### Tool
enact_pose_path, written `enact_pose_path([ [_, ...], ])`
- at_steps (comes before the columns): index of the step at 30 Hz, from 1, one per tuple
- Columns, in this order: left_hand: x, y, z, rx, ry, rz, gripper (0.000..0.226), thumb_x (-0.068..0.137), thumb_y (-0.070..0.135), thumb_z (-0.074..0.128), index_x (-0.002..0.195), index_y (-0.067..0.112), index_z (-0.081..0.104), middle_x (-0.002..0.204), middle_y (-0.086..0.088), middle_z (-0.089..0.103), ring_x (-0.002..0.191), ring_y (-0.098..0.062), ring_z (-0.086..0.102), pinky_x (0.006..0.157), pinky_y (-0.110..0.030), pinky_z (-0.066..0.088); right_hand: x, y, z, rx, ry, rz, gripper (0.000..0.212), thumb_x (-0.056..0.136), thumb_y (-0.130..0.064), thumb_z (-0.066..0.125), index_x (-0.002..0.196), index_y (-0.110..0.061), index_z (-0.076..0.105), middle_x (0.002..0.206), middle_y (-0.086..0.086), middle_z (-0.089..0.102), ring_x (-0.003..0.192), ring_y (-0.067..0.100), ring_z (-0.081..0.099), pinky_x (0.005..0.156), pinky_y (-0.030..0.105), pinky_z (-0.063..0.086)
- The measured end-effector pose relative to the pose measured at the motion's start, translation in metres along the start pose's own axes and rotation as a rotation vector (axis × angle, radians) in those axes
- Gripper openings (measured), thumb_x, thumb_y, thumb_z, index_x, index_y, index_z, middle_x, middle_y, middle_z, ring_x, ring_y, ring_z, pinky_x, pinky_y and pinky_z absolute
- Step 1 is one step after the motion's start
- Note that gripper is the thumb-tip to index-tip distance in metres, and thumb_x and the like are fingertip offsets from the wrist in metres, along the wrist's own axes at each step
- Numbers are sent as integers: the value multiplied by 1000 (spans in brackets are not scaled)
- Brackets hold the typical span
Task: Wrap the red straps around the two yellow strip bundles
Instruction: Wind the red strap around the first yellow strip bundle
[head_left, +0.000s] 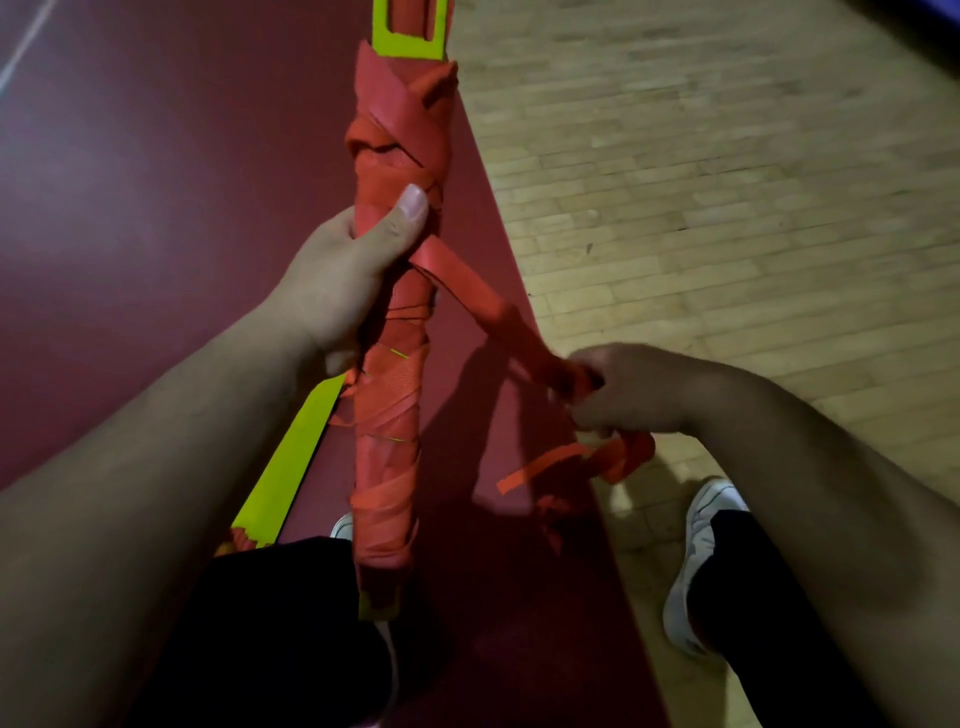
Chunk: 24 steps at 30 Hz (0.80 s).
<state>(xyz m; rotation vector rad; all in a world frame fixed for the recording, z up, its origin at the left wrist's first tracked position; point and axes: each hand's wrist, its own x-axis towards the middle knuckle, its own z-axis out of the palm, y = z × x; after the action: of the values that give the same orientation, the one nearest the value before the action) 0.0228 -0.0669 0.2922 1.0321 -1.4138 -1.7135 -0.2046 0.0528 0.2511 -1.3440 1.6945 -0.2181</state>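
A long yellow strip bundle (410, 39) stands nearly upright in the middle of the view, most of its length covered by crossed turns of red strap (397, 135). My left hand (343, 280) grips the wrapped bundle at mid-height, thumb pressed on the wrap. A loose length of red strap (467, 286) runs taut from under that thumb down and right to my right hand (628, 389), which is closed on it. Frayed strap ends (571, 462) hang below the right hand. A second yellow strip bundle (291, 467) lies on the floor under my left forearm.
A dark red floor area (156, 208) fills the left side and meets pale wooden flooring (727, 182) on the right. My dark trouser legs and white shoes (696, 566) show at the bottom.
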Motion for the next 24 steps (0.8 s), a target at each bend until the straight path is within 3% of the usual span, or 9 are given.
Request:
enact_pose_path([
  [3, 1, 1, 1, -67, 10, 4, 43, 86, 50, 65, 93, 7, 60, 70, -10, 63, 60, -21, 62, 61, -32, 54, 5, 6, 16, -140, 51, 51, 13, 83, -17, 68, 90, -27, 65, 90, 0, 70, 84, 18, 68, 72, 31, 53],
  [6, 3, 0, 2, -90, -11, -21, 52, 87, 52, 64, 105, 3, 58, 74, -14, 62, 62, -23, 62, 61, -32, 54, 8, 7, 17, -35, 141, 22, 29, 80, -18, 74, 103, -30, 63, 94, -5, 68, 88, 14, 67, 76, 31, 55],
  [9, 4, -2, 2, -77, -29, -43, 58, 83, 55, 66, 106, 3, 57, 74, -17, 61, 61, -26, 62, 62, -35, 53, 4, 9, 8, 92, -45, 35, 56, 81, -36, 81, 130, -39, 55, 116, -12, 65, 103, 6, 64, 85, 23, 51],
  [11, 4, -3, 6, -40, -54, -20, 57, 83, 53, 67, 103, 1, 59, 72, -17, 62, 59, -26, 61, 61, -35, 52, 6, 8, 8, 261, 53, -59, 46, 86, -41, 74, 130, -39, 57, 124, -8, 65, 107, 9, 64, 89, 23, 50],
  [14, 3, -1, 10, 23, -63, 38, 47, 86, 43, 72, 107, 2, 63, 86, -13, 73, 73, -27, 70, 67, -38, 58, 10, -5, 10, 751, 225, -211, 19, 91, -24, 62, 105, -19, 73, 98, 12, 74, 91, 28, 72, 82, 37, 56],
  [16, 4, 1, 9, 130, -69, 71, 53, 80, 48, 76, 110, 5, 65, 95, -14, 75, 83, -29, 71, 74, -42, 60, 9, -14, 15, 882, 245, -190, 27, 93, -5, 48, 91, -12, 74, 80, 21, 70, 75, 35, 67, 69, 40, 54],
  [19, 4, 2, 5, 233, -79, 85, 65, 71, 55, 76, 108, 3, 63, 90, -16, 71, 76, -28, 67, 71, -44, 57, 14, -7, 15, 501, 339, -69, 39, 101, -30, 44, 79, -21, 75, 70, 5, 68, 72, 21, 65, 80, 39, 50],
  [22, 1, 3, 4, 249, -101, 90, 64, 75, 52, 75, 111, 1, 62, 91, -14, 69, 78, -26, 66, 71, -41, 57, 12, -5, 16, 486, 170, -160, 47, 90, -69, 50, 102, -31, 76, 96, -5, 75, 93, 11, 70, 84, 29, 51],
  [24, 2, 3, 5, 257, -115, 97, 41, 82, 46, 75, 102, 11, 66, 83, -2, 72, 74, -19, 67, 69, -35, 57, 14, -9, 25, 388, 112, -260, 29, 81, -57, 70, 98, -33, 75, 104, -6, 75, 100, 6, 68, 86, 23, 50],
])
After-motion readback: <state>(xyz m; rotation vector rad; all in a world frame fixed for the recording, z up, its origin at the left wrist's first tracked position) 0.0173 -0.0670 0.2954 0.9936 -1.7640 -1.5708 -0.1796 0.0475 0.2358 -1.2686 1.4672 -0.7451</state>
